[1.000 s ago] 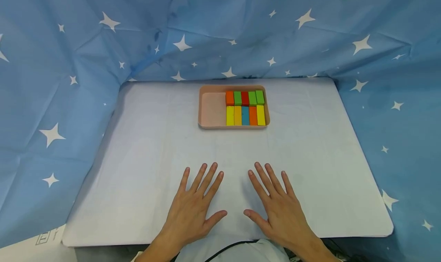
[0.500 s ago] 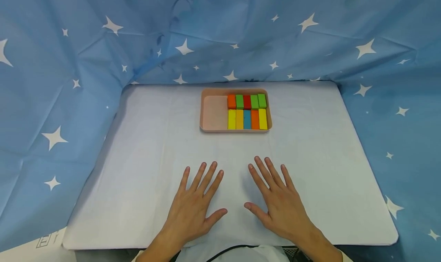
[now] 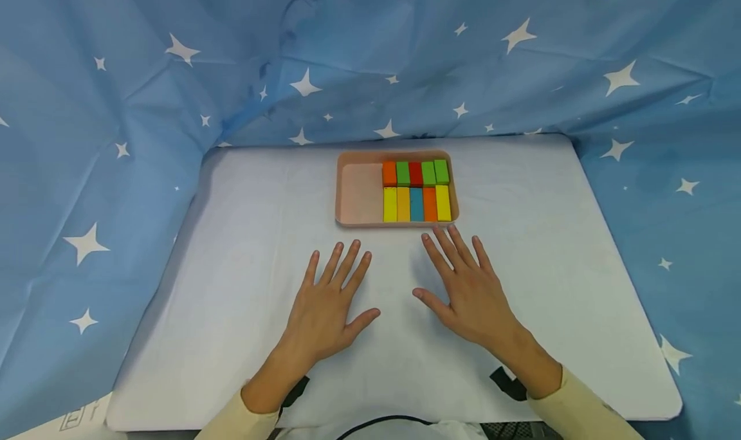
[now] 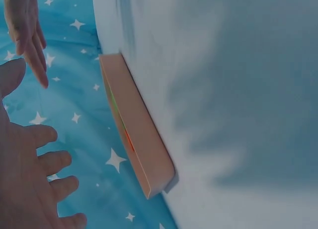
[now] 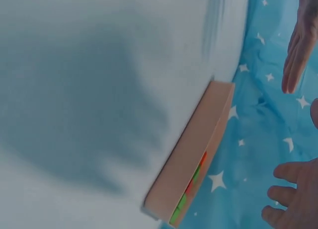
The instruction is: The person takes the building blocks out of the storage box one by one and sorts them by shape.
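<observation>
Here both flat hands, left hand (image 3: 326, 305) and right hand (image 3: 470, 287), fingers spread, face the sideways-lying tray (image 3: 359, 195).

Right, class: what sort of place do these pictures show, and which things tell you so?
Probably a staged recording booth, not a home: a white-covered table, a blue star-printed cloth backdrop draped round it, and only a pink tray of coloured blocks set out before the left hand and right hand.

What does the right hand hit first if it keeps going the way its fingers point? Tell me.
Most likely the near wall of the pink tray: the right hand points up and slightly left, fingertips just short of the rim below the yellow block. Hand height above the table is unclear, so it might clear the rim.
</observation>
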Motion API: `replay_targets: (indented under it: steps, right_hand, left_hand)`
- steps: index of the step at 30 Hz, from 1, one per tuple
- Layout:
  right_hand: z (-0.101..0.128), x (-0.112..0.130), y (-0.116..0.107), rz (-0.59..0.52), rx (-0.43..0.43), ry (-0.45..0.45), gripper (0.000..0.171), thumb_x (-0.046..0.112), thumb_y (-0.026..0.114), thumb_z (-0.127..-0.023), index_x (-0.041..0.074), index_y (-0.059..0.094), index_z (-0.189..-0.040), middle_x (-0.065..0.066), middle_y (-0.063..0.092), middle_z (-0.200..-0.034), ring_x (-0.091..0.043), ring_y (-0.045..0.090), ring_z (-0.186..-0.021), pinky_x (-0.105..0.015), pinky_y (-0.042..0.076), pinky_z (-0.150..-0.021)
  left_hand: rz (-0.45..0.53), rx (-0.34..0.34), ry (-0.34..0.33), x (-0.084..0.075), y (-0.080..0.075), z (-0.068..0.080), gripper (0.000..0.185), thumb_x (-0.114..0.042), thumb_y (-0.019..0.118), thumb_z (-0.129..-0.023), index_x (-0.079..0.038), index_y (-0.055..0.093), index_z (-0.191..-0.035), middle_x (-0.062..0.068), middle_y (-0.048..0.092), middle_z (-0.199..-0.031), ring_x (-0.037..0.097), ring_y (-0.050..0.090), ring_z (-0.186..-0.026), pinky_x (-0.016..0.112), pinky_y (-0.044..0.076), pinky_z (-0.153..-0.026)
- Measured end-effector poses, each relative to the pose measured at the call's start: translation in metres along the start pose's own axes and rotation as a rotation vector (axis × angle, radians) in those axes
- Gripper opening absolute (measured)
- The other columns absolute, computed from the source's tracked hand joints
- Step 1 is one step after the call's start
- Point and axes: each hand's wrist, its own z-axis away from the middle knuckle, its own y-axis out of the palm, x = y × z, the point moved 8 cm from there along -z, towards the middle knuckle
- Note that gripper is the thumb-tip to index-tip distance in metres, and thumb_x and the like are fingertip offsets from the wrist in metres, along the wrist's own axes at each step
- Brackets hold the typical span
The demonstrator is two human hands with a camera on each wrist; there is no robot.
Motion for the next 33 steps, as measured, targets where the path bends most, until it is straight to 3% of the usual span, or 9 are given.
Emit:
replay_targets:
  steps: [6,11,19,22,26,33]
  right_hand:
    - [-0.028,-0.030,0.003,-0.009,0.021,0.047,0.085,0.062,0.055,-0.098,0.013,0.035,-0.163,-0.009,0.023,-0.174,-0.035,0.021,-0.160,-0.067,0.018,-0.126]
    - [-0.054,-0.058,0.012,-0.044,0.070,0.085,0.082,0.056,0.055,-0.102,0.011,0.030,-0.165,-0.012,0.022,-0.174,-0.034,0.018,-0.161,-0.066,0.015,-0.126]
    - [-0.103,-0.109,0.037,-0.092,0.131,0.107,0.067,0.033,0.058,-0.105,0.001,0.036,-0.160,-0.020,0.031,-0.168,-0.041,0.029,-0.155,-0.066,0.026,-0.123]
    - [-0.112,-0.128,0.045,-0.102,0.155,0.132,0.067,0.026,0.061,-0.104,0.000,0.035,-0.160,-0.021,0.030,-0.168,-0.041,0.029,-0.155,-0.064,0.027,-0.123]
    - [-0.116,-0.148,0.051,-0.203,0.191,0.194,0.066,0.021,0.059,-0.104,0.003,0.032,-0.162,-0.017,0.027,-0.170,-0.040,0.027,-0.156,-0.063,0.027,-0.124]
    - [-0.113,-0.165,0.065,-0.333,0.290,0.205,0.061,0.015,0.049,-0.108,0.001,0.028,-0.163,-0.015,0.021,-0.173,-0.041,0.023,-0.158,-0.059,0.022,-0.127]
  left_hand:
    - [0.026,-0.017,-0.016,0.019,0.007,-0.039,0.085,-0.067,0.049,-0.099,-0.017,0.030,-0.165,0.008,0.023,-0.174,0.033,0.025,-0.159,0.064,0.017,-0.127]
    - [0.091,0.040,-0.040,0.037,0.024,-0.080,0.083,-0.065,0.045,-0.102,-0.019,0.024,-0.167,0.007,0.020,-0.174,0.031,0.021,-0.161,0.061,0.016,-0.128]
    - [0.272,0.131,-0.014,0.053,0.055,-0.139,0.063,-0.043,0.048,-0.109,-0.018,0.033,-0.165,0.008,0.028,-0.172,0.034,0.039,-0.151,0.057,0.034,-0.121]
    - [0.335,0.138,-0.012,0.057,0.064,-0.156,0.056,-0.033,0.051,-0.109,-0.017,0.039,-0.162,0.008,0.035,-0.169,0.033,0.046,-0.146,0.055,0.041,-0.116]
    - [0.423,0.126,-0.043,0.063,0.069,-0.174,0.052,-0.024,0.055,-0.106,-0.014,0.046,-0.157,0.009,0.043,-0.164,0.033,0.048,-0.143,0.055,0.044,-0.113]
    - [0.473,0.117,-0.081,0.074,0.067,-0.199,0.051,-0.018,0.057,-0.105,-0.008,0.049,-0.154,0.011,0.045,-0.161,0.034,0.047,-0.143,0.054,0.043,-0.115]
